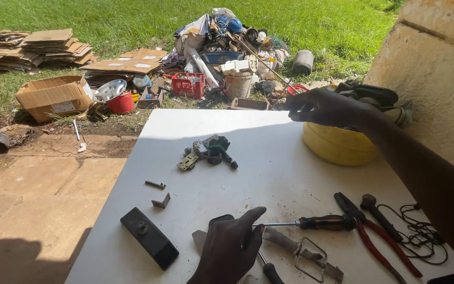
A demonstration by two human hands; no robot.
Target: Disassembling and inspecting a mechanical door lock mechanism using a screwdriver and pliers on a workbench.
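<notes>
Left hand [232,247]: rests low on the white bench [269,173], fingers curled narrow around the thin metal shaft of a screwdriver [311,223], index finger stretched along it.
Screwdriver: lies flat across the bench in front of the person, dark red-and-black handle pointing right, shaft running left under the left hand.
Right hand [324,108]: reaches out over the rim of the yellow bucket [337,144], fingers bent and close together; whether they grip anything I cannot tell.
Yellow bucket: stands at the far right of the bench, against the pale wall [437,73], with dark objects piled inside.
Pliers [374,236]: red handles, just right of the screwdriver handle, touching it at the jaws.
Black cable [421,236]: loose tangle at the right edge.
Black block [149,237]: flat, with a round knob, left of the left hand.
Small parts [208,152]: a cluster of metal and black pieces mid-bench, well apart from both hands.
Junk pile [227,58]: on the grass beyond the bench, with flattened cardboard [38,47] to its left.
</notes>
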